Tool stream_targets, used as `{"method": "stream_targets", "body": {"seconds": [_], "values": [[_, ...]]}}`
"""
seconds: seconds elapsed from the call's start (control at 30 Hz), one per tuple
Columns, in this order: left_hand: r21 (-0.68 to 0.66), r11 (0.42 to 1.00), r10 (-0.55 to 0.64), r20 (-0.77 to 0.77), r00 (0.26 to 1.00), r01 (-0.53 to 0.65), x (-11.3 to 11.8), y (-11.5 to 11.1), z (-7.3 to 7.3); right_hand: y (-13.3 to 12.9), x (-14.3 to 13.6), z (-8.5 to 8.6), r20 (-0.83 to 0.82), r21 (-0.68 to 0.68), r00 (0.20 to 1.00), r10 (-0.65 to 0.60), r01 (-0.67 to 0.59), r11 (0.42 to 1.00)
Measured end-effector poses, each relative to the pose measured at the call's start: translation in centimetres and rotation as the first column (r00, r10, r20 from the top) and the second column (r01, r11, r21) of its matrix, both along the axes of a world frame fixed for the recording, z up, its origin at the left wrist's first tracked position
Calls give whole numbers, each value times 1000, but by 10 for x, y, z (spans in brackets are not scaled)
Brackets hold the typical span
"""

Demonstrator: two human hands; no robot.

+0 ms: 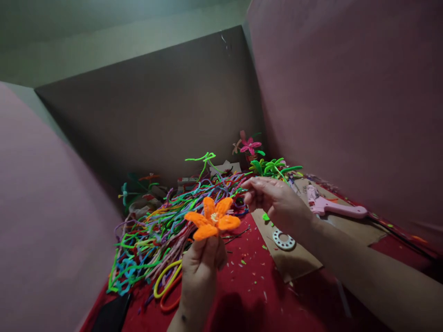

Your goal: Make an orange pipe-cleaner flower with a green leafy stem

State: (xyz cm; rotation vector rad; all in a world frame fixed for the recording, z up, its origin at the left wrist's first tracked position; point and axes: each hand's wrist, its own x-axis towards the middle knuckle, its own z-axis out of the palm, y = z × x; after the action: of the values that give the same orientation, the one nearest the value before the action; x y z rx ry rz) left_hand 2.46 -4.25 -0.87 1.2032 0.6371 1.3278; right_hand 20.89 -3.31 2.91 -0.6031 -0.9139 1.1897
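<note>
An orange pipe-cleaner flower (225,223) with several fuzzy petals and a pale yellow centre is pinched from beneath by my left hand (202,263). Its petals face up and outward; any stem is hidden behind my fingers. To the right and a little farther back, my right hand (273,200) is raised with its fingers curled and the tips together. Whether anything small is between those fingertips I cannot make out. The right hand is apart from the flower, in front of the heap of pipe cleaners (166,240).
Pink glue gun (332,206) and cardboard (363,228) lie right. A white ring with holes (284,240) rests on another cardboard piece (297,267). Green leaves (273,167) and a pink flower (250,145) stand behind. Scraps litter the red cloth (242,286); panels enclose three sides.
</note>
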Motion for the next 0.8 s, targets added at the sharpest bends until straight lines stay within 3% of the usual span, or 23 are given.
{"method": "stream_targets", "body": {"seconds": [0.17, 0.27, 0.3, 0.33, 0.4, 0.47, 0.57, 0.67, 0.8], "values": [[-14, 998, 62, 9, 998, -62, -1, 4, 11, 0, 17, 7, 7, 42, 985, -172, 172, 984], [-16, 997, 78, -9, 997, -78, -1, 7, 12, -13, 32, 8, 328, 121, 930, -168, 135, 983], [-20, 997, 80, -8, 997, -80, -1, 8, 11, -20, 37, 6, 507, 140, 852, -133, 71, 988], [-24, 997, 79, -4, 997, -79, -1, 9, 11, -27, 41, 1, 691, 138, 717, -88, -11, 990], [-27, 996, 79, 2, 997, -79, -1, 9, 12, -40, 49, -12, 936, 102, 348, -48, -141, 985], [-30, 996, 83, 4, 997, -83, 0, 8, 13, -49, 53, -30, 993, 115, 46, -111, -99, 988], [-51, 995, 86, -1, 996, -86, 1, 8, 14, -53, 54, -55, 963, 214, -157, -221, -59, 975], [-70, 996, 60, 5, 998, -60, 1, 9, 13, -51, 54, -69, 954, 238, -176, -244, -59, 970], [-88, 996, 36, 23, 999, -33, 0, 14, 8, -52, 56, -64, 975, 221, -11, -221, -22, 975]]}}
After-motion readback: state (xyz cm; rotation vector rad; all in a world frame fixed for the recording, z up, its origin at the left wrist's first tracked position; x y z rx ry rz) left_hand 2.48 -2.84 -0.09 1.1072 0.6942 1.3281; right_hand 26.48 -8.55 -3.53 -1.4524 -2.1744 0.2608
